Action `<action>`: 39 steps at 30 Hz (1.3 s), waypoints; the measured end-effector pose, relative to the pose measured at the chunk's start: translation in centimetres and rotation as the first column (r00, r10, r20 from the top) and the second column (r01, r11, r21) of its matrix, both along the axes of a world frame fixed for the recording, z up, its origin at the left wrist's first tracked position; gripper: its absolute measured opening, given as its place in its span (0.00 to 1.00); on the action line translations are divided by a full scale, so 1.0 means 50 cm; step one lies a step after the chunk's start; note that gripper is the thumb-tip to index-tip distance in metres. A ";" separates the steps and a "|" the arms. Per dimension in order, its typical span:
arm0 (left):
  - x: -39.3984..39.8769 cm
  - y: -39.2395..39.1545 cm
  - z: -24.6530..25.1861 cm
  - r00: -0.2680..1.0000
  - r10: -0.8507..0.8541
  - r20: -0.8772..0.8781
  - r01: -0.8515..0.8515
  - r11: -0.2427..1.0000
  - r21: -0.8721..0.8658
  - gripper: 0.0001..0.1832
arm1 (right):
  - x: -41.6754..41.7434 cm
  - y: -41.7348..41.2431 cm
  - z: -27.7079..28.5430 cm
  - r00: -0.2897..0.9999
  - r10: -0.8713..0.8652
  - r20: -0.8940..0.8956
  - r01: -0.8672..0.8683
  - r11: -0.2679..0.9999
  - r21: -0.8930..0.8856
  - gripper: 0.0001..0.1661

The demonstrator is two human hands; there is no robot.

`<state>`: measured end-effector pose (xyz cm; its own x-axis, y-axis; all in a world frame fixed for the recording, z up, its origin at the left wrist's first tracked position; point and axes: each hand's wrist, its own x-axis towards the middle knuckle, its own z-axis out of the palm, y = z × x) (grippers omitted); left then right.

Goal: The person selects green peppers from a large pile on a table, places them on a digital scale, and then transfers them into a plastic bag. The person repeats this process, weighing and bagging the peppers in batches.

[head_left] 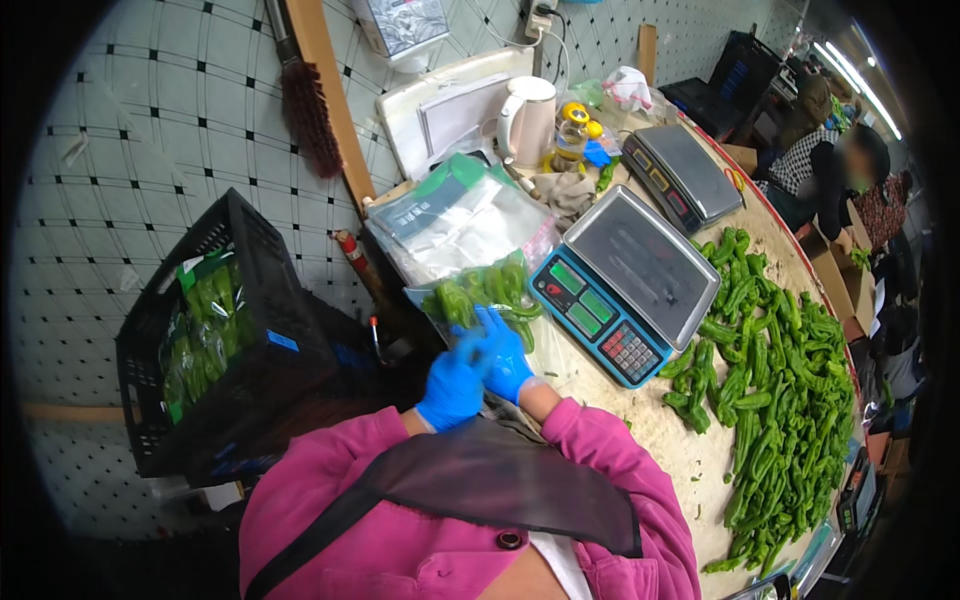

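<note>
My left hand (456,379) and my right hand (504,358), both in blue gloves, meet at the near edge of the table. They are at the near side of a clear plastic bag (553,346) with green peppers (454,301) in and about its mouth. Blur and overlap hide what the left fingers hold. The right fingers reach to the bag's edge by the peppers; their grip cannot be told. Just right of the bag stands a blue digital scale (600,319) with a bare metal pan. Behind the bag lies a stack of printed plastic bags (465,217).
A large pile of green peppers (787,375) covers the table's right side. A black plastic crate (259,262) with bagged peppers stands at the left. Farther back are an electric kettle (527,124), a glass jar (571,139) and a second scale (686,176). People work beyond the table.
</note>
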<state>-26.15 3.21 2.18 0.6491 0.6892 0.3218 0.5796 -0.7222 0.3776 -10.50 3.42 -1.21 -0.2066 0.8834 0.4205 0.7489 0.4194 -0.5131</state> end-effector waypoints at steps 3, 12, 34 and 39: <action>-0.007 -0.034 -0.003 0.865 0.400 0.303 -0.318 0.904 -0.284 0.53 | 0.049 -0.106 -0.012 0.985 -0.141 -0.102 0.123 0.978 -0.169 0.22; -0.060 -0.051 -0.110 0.766 0.643 0.023 0.144 -0.137 -0.980 0.19 | 0.129 -0.163 -0.016 0.784 -0.620 0.037 0.615 0.766 -0.189 0.50; -0.190 0.056 -0.108 0.973 -0.229 0.012 0.153 0.611 -0.776 0.11 | -0.102 -0.476 -0.044 0.384 -0.870 0.310 0.912 0.304 -0.275 0.44; -0.244 0.064 -0.119 0.980 -0.113 0.167 0.188 0.210 -0.959 0.17 | -0.215 -0.396 0.110 0.699 -0.715 0.016 0.714 0.697 -0.061 0.31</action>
